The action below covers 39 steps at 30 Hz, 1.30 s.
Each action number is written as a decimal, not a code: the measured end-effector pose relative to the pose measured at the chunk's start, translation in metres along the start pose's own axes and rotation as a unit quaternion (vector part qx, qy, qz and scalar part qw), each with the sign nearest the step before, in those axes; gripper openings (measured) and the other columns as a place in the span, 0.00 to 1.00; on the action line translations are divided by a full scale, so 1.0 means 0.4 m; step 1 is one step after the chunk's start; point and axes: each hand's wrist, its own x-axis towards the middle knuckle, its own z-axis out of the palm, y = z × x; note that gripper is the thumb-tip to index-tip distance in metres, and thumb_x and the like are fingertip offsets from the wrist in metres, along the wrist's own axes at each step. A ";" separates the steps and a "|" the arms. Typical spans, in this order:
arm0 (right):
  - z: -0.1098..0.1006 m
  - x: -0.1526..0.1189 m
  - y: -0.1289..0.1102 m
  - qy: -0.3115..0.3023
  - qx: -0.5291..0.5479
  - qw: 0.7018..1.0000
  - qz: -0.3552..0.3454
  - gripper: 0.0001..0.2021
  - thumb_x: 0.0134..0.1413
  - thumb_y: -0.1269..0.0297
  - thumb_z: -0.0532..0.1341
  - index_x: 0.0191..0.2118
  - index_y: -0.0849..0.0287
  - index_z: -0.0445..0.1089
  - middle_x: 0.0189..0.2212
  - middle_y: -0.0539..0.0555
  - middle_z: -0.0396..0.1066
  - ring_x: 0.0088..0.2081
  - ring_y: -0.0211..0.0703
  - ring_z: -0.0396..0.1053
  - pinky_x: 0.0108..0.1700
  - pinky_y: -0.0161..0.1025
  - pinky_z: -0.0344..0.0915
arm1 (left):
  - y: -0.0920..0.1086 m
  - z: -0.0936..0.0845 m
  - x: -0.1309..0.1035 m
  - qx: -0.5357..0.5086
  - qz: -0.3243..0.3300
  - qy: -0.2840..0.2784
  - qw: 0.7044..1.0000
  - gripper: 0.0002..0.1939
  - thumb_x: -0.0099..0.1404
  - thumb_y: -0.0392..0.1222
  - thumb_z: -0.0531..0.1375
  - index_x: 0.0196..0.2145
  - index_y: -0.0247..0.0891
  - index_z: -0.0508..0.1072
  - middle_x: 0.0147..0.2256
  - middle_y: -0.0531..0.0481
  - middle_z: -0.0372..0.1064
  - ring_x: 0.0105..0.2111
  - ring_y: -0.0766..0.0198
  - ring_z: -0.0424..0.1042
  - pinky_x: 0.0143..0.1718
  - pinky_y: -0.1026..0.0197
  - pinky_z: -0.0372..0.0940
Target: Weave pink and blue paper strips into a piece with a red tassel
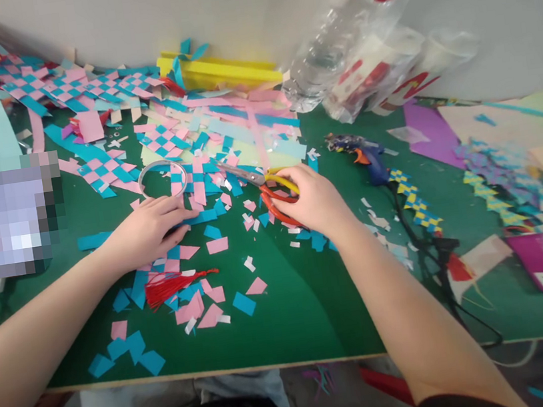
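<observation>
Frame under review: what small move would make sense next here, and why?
Probably drawing the scissors back toward the left hand: the right hand already has them by the handles, while the blades point away, beyond the blue strip near the left fingertips. Whether that strip is gripped, I cannot tell.

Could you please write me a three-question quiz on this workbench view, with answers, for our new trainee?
1. Open question: Which tool does the right hand hold?
2. True or false: The red tassel lies nearer the front edge of the green table than the pale ring-shaped roll does.
3. Fill in the blank: The cut paper scraps around the tassel are mostly pink and ____, with a few small white bits.

Key: 1. Scissors; 2. True; 3. blue
</observation>
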 end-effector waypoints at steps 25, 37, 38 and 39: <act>-0.003 -0.002 0.000 -0.005 -0.006 1.000 -0.002 0.16 0.51 0.56 0.61 0.45 0.54 0.66 0.51 0.59 0.70 0.46 0.57 0.72 0.41 0.51 0.69 | 0.000 0.000 0.003 -0.001 -0.001 -0.001 1.000 0.18 0.72 0.44 0.49 0.51 0.38 0.74 0.44 0.43 0.71 0.43 0.58 0.71 0.46 0.55 0.66; -0.001 -0.002 0.004 -0.015 -0.010 1.000 0.006 0.17 0.52 0.56 0.61 0.46 0.54 0.65 0.52 0.60 0.70 0.46 0.57 0.72 0.40 0.49 0.68 | 0.000 0.000 0.004 0.004 0.002 -0.001 1.000 0.19 0.73 0.43 0.48 0.50 0.36 0.74 0.44 0.42 0.71 0.43 0.57 0.71 0.46 0.54 0.66; 0.000 -0.001 0.005 -0.016 -0.009 1.000 0.006 0.17 0.51 0.56 0.61 0.47 0.54 0.65 0.52 0.60 0.70 0.46 0.57 0.72 0.40 0.49 0.68 | 0.000 0.000 0.004 0.007 0.002 -0.001 1.000 0.19 0.73 0.43 0.48 0.50 0.36 0.74 0.44 0.42 0.71 0.44 0.57 0.71 0.46 0.54 0.66; 0.001 -0.001 0.005 -0.016 -0.009 1.000 0.006 0.17 0.51 0.56 0.61 0.47 0.54 0.65 0.52 0.60 0.70 0.45 0.57 0.72 0.40 0.49 0.68 | 0.000 0.000 0.004 0.009 0.001 -0.002 1.000 0.19 0.73 0.43 0.48 0.50 0.37 0.74 0.44 0.42 0.71 0.44 0.57 0.71 0.46 0.54 0.66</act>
